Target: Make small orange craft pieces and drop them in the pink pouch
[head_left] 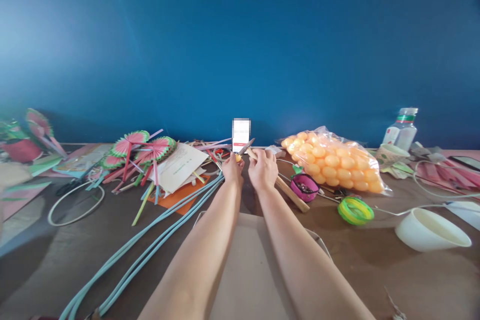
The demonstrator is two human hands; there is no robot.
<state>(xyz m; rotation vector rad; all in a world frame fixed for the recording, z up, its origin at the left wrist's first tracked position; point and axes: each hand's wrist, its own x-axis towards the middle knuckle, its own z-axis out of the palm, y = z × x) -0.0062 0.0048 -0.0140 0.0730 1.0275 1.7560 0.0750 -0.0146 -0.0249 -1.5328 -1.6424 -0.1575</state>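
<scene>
At nine o'clock, paper fans point(144, 147) heaped beside pale blue tubes point(161, 225). At centre, left hand point(232, 169) curled tight around a small orange ball point(237, 158); looks light, thin-shelled, smooth, easily dented, so best held gently around its middle. Just at its three o'clock, right hand point(263, 170) closed around a wooden-handled knife point(290, 194), blade close beside the ball. Farther toward three o'clock, bag of orange balls point(333, 160), white bowl point(431, 227).

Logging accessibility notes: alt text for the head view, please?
Two bare hands meet over a cluttered brown table: the left hand pinches a small orange ball, the right hand grips a wooden-handled tool. A bag of orange balls lies at right, paper fans at left.
</scene>
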